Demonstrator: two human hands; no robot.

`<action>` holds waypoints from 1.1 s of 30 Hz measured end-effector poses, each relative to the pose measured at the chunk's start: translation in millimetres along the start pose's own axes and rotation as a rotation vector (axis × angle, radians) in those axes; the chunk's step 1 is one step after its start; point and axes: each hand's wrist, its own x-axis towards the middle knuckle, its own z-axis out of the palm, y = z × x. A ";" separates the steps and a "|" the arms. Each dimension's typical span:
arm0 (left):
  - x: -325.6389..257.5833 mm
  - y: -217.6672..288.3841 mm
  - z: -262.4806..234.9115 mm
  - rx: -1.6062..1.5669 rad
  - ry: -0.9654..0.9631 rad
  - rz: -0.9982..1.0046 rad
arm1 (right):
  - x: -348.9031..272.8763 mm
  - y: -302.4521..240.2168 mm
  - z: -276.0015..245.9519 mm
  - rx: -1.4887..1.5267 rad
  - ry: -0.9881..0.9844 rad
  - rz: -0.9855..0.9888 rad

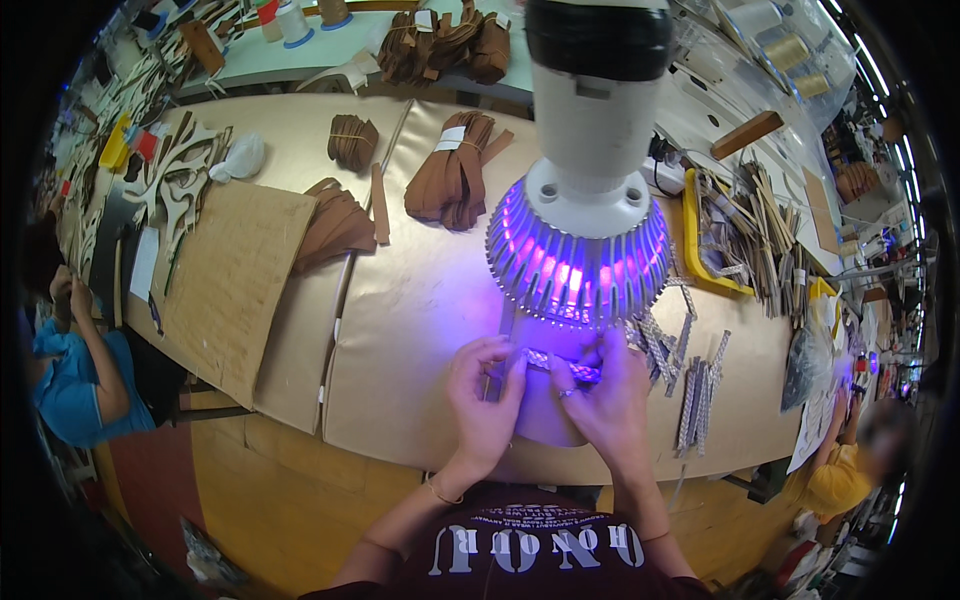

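Observation:
Below a lamp (577, 245) glowing purple, a short braided-pattern strip (548, 360) is stretched between my two hands. My left hand (484, 395) pinches its left end between thumb and fingers. The fingers of my right hand (612, 400) are closed on its right part, with the thumb pressed along it; a ring shows on this hand. Purple light washes over the strip and the fingertips, so its true colour is hard to tell. More patterned strips (702, 400) lie on the table just right of my right hand.
Bundles of brown strips (455, 180) and a wooden board (235, 290) lie on the gold-coloured table (400, 370). A yellow tray (690, 235) of strips stands right of the lamp. One person in blue (85, 385) sits at left, another in yellow (840, 480) at right.

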 end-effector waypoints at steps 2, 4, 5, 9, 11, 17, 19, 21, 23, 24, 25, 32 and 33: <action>-7.9 8.0 -5.8 0.104 -0.167 0.169 | 0.8 -0.6 -0.6 -0.031 0.040 -0.056; -15.3 15.6 -8.1 0.138 -0.265 0.218 | 1.3 -1.2 -2.6 -0.064 0.063 -0.091; -18.2 18.4 -8.0 0.119 -0.274 0.192 | 1.6 -1.7 -4.1 -0.061 0.045 -0.077; -19.8 19.3 -8.7 0.144 -0.321 0.237 | 1.4 -4.6 -18.9 -0.070 0.015 -0.049; -19.7 16.8 -8.7 0.166 -0.334 0.284 | -1.9 -4.4 -35.5 -0.094 -0.019 -0.001; -19.9 17.7 -9.9 0.248 -0.356 0.353 | -9.8 8.8 -68.6 -0.082 -0.079 0.212; -18.5 20.5 -10.8 0.278 -0.374 0.363 | -10.7 16.7 -66.4 -0.059 -0.058 0.196; -16.9 23.0 -11.6 0.308 -0.388 0.367 | -12.6 23.9 -61.2 -0.011 -0.040 0.188; -16.5 25.0 -12.1 0.318 -0.405 0.353 | -15.4 30.4 -59.0 0.022 -0.046 0.197; -16.5 25.8 -12.2 0.323 -0.410 0.343 | -15.9 33.5 -58.6 0.031 -0.062 0.210; -16.2 26.2 -12.3 0.330 -0.413 0.343 | -16.2 36.0 -58.2 0.030 -0.069 0.216; -13.4 29.5 -14.5 0.410 -0.459 0.371 | -15.4 46.3 -54.0 0.053 -0.140 0.259; -12.7 30.3 -14.8 0.424 -0.459 0.383 | -14.8 47.9 -52.3 0.066 -0.144 0.261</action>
